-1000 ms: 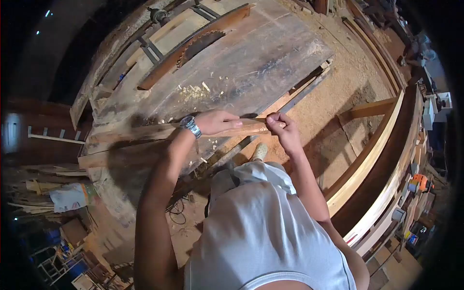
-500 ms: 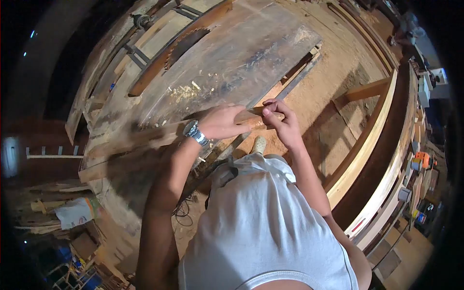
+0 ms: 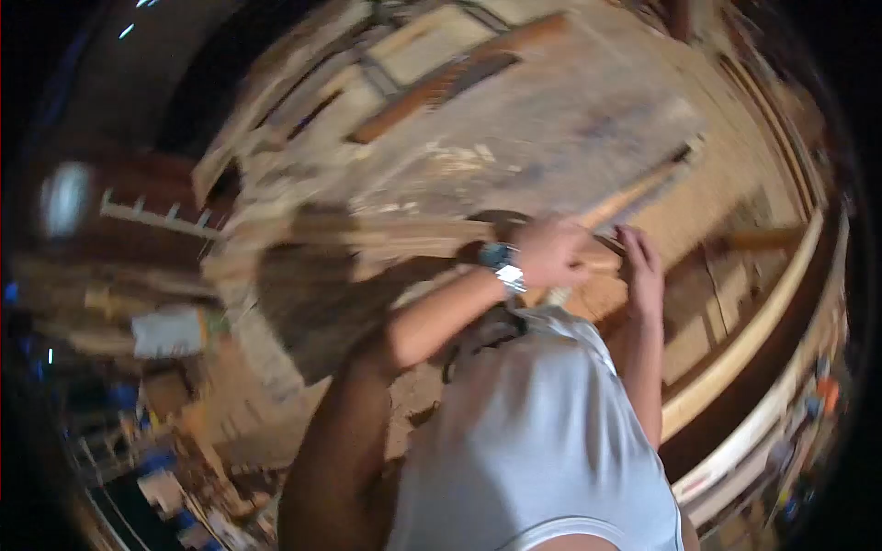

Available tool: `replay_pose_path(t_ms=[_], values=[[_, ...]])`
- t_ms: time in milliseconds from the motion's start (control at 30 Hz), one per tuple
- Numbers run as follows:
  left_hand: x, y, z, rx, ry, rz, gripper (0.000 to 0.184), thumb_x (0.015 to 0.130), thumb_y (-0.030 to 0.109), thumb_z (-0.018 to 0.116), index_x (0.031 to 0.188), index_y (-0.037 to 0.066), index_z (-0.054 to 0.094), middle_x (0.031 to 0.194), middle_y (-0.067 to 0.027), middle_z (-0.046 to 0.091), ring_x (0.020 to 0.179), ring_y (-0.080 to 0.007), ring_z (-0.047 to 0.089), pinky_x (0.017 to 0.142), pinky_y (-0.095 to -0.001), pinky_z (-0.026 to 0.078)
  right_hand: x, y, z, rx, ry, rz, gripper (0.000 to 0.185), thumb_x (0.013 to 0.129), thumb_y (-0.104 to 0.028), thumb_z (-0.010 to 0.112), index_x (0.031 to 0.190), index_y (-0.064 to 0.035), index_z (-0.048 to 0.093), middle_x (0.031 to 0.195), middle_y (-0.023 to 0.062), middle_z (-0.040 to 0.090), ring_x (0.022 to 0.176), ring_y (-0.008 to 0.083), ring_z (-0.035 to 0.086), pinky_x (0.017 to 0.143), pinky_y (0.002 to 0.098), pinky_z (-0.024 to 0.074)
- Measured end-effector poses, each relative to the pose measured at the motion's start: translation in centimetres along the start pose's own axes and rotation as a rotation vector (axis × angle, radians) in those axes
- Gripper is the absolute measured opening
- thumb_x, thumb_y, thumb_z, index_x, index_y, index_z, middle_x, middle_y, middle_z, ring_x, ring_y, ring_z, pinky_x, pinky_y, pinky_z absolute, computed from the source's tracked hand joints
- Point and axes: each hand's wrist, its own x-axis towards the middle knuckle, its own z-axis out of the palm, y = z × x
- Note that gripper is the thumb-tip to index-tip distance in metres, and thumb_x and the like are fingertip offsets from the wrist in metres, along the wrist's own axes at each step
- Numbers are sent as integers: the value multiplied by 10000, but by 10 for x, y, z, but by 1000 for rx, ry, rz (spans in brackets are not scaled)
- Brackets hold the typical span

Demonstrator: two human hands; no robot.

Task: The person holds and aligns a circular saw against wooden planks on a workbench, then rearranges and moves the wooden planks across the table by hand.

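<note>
A long wooden plank (image 3: 404, 241) lies across the near side of the wooden saw table. My left hand (image 3: 554, 253), with a metal watch (image 3: 503, 264) on its wrist, is over the plank's right end, fingers bent around it. Beside that end is my right hand (image 3: 645, 274), its fingers stretched upward and slightly apart. Motion blur hides whether the right fingertips touch the wood. A toothed saw blade (image 3: 470, 79) stands out of the table farther back, next to a long brown wooden strip (image 3: 390, 118).
Wood shavings (image 3: 459, 158) lie on the table (image 3: 588, 119). A long pale beam (image 3: 749, 344) curves along the right, over a sawdust-covered floor. A white bag (image 3: 168, 332) and wood scraps are at the left. An orange object (image 3: 828, 395) sits far right.
My view has swung, so the scene sits farther right and looks blurred. My right hand's fingers have loosened from their pinch at the plank's end and stretched out. The left hand stays on the plank.
</note>
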Motion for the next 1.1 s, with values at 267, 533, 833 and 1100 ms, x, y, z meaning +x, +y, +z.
replay_pose_path(t_ms=[267,533,833,1100], values=[[-72,-46,14,287,364,-141,643,821,521,736,1274,84,605,1242,-125,611,1199,-314,555,1096,-596,337,52,44,-14,129,-53,60,365,1065,-363,560,1155,-30,683,941,1,639,697,70,504,607,241,424],[-101,-123,12,300,278,-461,455,843,386,758,1232,177,647,1235,-17,629,1228,-260,539,1158,-595,265,75,40,-10,-25,-66,30,356,1040,-359,609,1267,-85,618,1133,66,657,1012,186,658,831,364,572],[-89,-139,9,267,312,-368,462,827,381,778,1189,126,646,1214,-73,652,1202,-300,566,1088,-517,346,73,51,-29,-418,-214,-257,622,905,-64,743,1476,-154,512,1375,83,629,1224,233,620,916,372,552],[-108,-123,30,436,477,-257,455,746,266,835,1129,111,647,1172,-62,649,1149,-258,557,1003,-505,352,52,47,-18,-535,-75,-476,344,824,48,761,1143,-47,674,1188,126,637,962,258,716,845,340,564]])
